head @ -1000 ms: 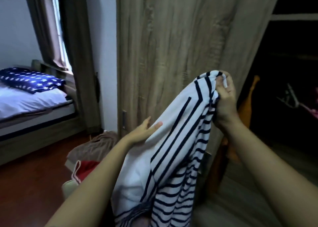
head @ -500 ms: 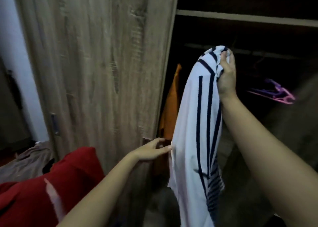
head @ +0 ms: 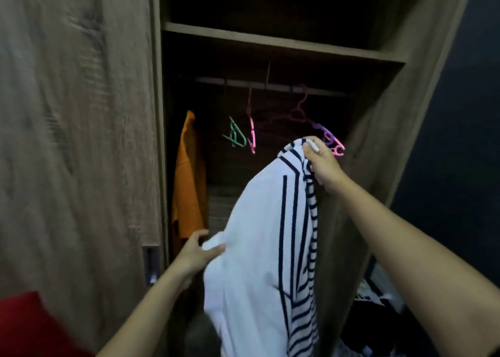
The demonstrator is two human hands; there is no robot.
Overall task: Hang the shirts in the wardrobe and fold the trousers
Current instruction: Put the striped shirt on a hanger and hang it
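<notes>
- Right hand [head: 322,164], right of centre frame: fingers [head: 311,147] curling tight, pinching the top edge of the striped shirt [head: 265,248] and holding it up in front of the open wardrobe [head: 270,41].
- Left hand [head: 197,251], lower centre: fingers half closed, thumb and forefinger gripping a fold at the shirt's left edge.
- Striped shirt hanging between both hands, centre to bottom of frame, white with dark stripes; lower hem running off the bottom edge.
- Behind, upper centre: rail [head: 270,86] showing dimly, carrying a green hanger [head: 236,136], a pink hanger [head: 251,129] and a purple-pink hanger [head: 331,140], the last partly hiding behind the right hand.
- Orange garment [head: 188,183] hanging at the wardrobe's left side, its hanger hard to make out.
- Wardrobe interior very dark; things at lower right too dim to tell.
- Red cloth [head: 27,327] cut off at lower left corner, blurring.
</notes>
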